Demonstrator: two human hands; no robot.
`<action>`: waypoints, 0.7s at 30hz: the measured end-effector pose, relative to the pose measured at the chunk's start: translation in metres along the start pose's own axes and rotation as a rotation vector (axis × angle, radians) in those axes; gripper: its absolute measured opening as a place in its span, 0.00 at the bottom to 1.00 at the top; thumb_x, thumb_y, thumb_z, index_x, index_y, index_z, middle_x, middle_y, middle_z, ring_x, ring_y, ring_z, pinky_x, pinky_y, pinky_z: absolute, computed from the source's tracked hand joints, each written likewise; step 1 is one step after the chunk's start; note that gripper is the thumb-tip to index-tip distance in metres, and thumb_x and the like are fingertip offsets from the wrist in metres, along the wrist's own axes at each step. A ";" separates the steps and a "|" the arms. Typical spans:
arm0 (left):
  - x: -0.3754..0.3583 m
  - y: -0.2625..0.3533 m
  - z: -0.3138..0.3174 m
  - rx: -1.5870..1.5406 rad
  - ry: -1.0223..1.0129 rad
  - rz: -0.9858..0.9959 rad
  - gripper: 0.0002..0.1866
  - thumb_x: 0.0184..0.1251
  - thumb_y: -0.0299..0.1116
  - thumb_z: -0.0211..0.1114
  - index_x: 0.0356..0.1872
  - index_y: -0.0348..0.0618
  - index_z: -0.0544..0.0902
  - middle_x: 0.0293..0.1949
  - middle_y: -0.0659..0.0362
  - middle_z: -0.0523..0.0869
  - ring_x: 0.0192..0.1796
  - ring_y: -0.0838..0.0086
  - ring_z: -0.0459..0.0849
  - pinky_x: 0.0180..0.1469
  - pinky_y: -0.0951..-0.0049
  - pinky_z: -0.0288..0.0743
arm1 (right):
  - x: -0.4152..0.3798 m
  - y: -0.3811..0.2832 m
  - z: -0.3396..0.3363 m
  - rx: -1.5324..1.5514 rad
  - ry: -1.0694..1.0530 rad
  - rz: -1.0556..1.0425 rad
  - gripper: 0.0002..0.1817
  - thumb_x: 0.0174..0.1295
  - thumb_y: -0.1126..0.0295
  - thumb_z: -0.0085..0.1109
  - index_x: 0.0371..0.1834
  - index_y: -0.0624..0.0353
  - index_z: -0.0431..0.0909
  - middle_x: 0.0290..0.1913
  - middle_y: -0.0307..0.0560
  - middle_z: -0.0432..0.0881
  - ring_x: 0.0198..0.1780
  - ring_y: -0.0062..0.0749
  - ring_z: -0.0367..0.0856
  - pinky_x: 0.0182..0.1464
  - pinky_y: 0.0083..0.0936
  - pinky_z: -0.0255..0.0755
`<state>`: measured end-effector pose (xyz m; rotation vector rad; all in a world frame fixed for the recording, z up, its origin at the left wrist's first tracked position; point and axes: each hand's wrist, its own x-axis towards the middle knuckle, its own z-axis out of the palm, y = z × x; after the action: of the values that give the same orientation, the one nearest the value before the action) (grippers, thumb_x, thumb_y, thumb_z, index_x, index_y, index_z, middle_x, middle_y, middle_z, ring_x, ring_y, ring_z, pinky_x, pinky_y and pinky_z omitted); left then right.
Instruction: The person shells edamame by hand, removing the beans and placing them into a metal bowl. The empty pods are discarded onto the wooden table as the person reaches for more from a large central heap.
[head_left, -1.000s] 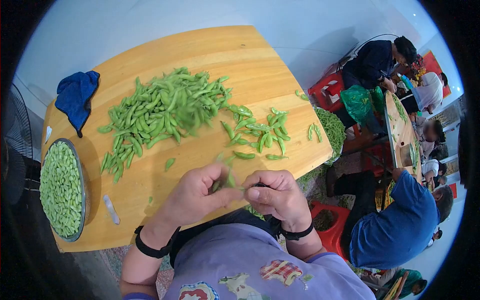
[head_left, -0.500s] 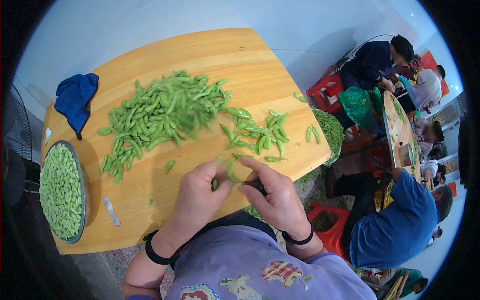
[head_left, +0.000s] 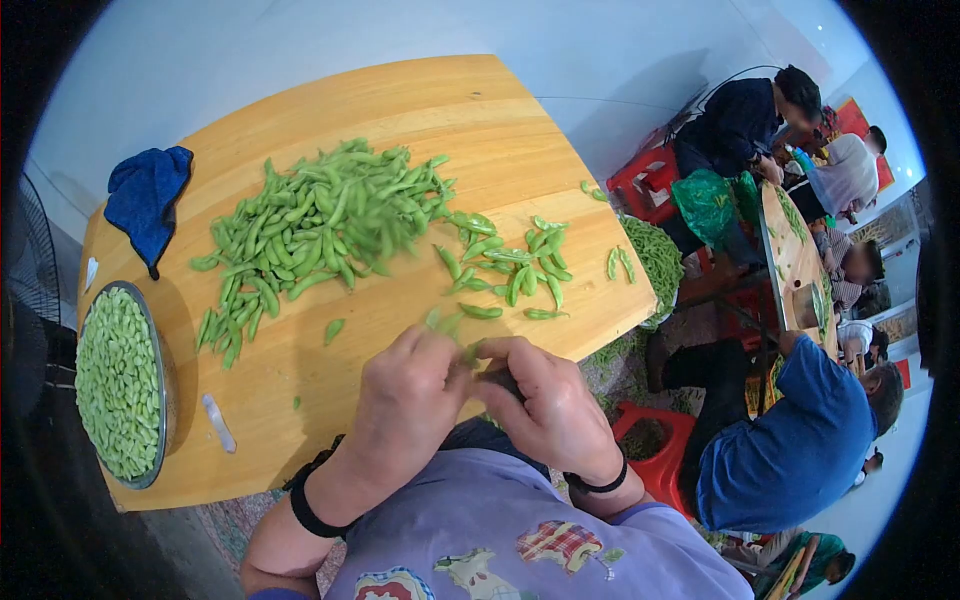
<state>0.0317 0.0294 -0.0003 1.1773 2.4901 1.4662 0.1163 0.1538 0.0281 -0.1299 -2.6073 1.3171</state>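
Note:
My left hand (head_left: 415,395) is closed, its fingertips pinching a green soybean pod (head_left: 468,353) that is partly hidden and blurred. Against the same pod, my right hand (head_left: 545,405) curls its thumb and forefinger close to the left fingertips. A small dark object (head_left: 503,381) shows inside the right hand; its kind is hard to make out. Beyond my hands lie several loose pods (head_left: 515,265) and a large heap of soybean pods (head_left: 325,215). At the far left stands a metal bowl (head_left: 161,375) full of shelled green beans (head_left: 120,385).
The wooden table (head_left: 390,90) bears a blue cloth (head_left: 148,200) and a whitish strip (head_left: 219,423). On the right are a basin of pods (head_left: 652,255), red stools (head_left: 665,450) and a person in a blue shirt (head_left: 800,440). Other people sit around another table (head_left: 785,235).
My hands have come closer together, and the left has turned so its back covers more of the pod. The view has shifted slightly; the heap and bowl look the same.

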 end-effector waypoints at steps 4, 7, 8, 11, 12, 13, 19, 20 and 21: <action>-0.002 0.004 -0.005 0.033 -0.093 -0.014 0.09 0.39 0.21 0.66 0.24 0.36 0.74 0.24 0.51 0.77 0.26 0.57 0.77 0.26 0.64 0.70 | 0.003 0.007 -0.003 -0.080 -0.038 0.022 0.11 0.53 0.74 0.58 0.36 0.66 0.69 0.29 0.59 0.76 0.34 0.54 0.76 0.33 0.38 0.70; -0.003 0.004 -0.004 0.067 -0.060 0.007 0.09 0.40 0.20 0.65 0.24 0.37 0.74 0.23 0.51 0.76 0.26 0.57 0.77 0.26 0.64 0.70 | 0.003 0.005 -0.003 -0.040 -0.031 0.002 0.11 0.53 0.74 0.57 0.36 0.66 0.68 0.28 0.59 0.76 0.33 0.55 0.76 0.32 0.39 0.69; -0.003 0.005 -0.004 0.067 -0.059 0.005 0.09 0.40 0.20 0.65 0.24 0.37 0.74 0.23 0.51 0.76 0.26 0.57 0.77 0.26 0.64 0.70 | 0.002 0.000 -0.001 0.003 -0.015 0.008 0.10 0.53 0.74 0.57 0.35 0.65 0.68 0.27 0.59 0.75 0.33 0.54 0.76 0.32 0.38 0.69; -0.003 0.007 -0.005 0.087 -0.069 0.006 0.08 0.41 0.21 0.65 0.23 0.37 0.74 0.23 0.50 0.76 0.27 0.55 0.77 0.26 0.64 0.70 | 0.001 0.002 0.000 0.007 -0.014 0.035 0.09 0.53 0.73 0.57 0.34 0.65 0.69 0.27 0.59 0.75 0.33 0.55 0.75 0.31 0.38 0.68; -0.004 0.004 -0.004 0.059 -0.065 0.016 0.06 0.43 0.22 0.64 0.23 0.36 0.75 0.22 0.52 0.76 0.25 0.59 0.77 0.25 0.67 0.69 | 0.002 0.005 -0.001 -0.033 -0.032 0.052 0.09 0.53 0.73 0.57 0.33 0.65 0.69 0.28 0.59 0.75 0.33 0.56 0.75 0.31 0.38 0.68; -0.004 0.002 -0.004 0.032 -0.061 0.023 0.05 0.46 0.22 0.64 0.24 0.36 0.75 0.20 0.54 0.76 0.23 0.63 0.76 0.24 0.69 0.69 | 0.002 0.008 -0.001 -0.034 -0.033 0.053 0.09 0.53 0.73 0.57 0.33 0.65 0.69 0.28 0.59 0.75 0.33 0.56 0.75 0.31 0.38 0.68; 0.003 -0.020 -0.019 -0.763 -0.453 -0.677 0.05 0.55 0.25 0.61 0.33 0.37 0.78 0.17 0.68 0.73 0.18 0.85 0.71 0.20 0.84 0.63 | 0.006 0.021 -0.006 0.324 -0.113 0.105 0.08 0.55 0.74 0.57 0.34 0.67 0.71 0.21 0.45 0.73 0.25 0.29 0.73 0.27 0.24 0.65; 0.003 -0.024 -0.019 -1.042 -0.530 -0.855 0.06 0.55 0.25 0.61 0.34 0.37 0.78 0.17 0.68 0.73 0.18 0.85 0.72 0.20 0.85 0.63 | 0.006 0.018 -0.007 0.475 -0.140 0.241 0.07 0.56 0.73 0.56 0.34 0.66 0.72 0.21 0.39 0.71 0.24 0.22 0.69 0.26 0.20 0.62; 0.003 -0.024 -0.018 -1.043 -0.529 -0.855 0.06 0.55 0.25 0.61 0.34 0.37 0.78 0.17 0.68 0.73 0.18 0.85 0.72 0.20 0.85 0.63 | 0.006 0.016 -0.007 0.625 -0.168 0.379 0.07 0.57 0.72 0.55 0.33 0.65 0.73 0.21 0.34 0.70 0.23 0.15 0.65 0.24 0.16 0.59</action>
<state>0.0085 0.0114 -0.0076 0.1855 1.2201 1.4987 0.1117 0.1704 0.0201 -0.4359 -2.2224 2.2946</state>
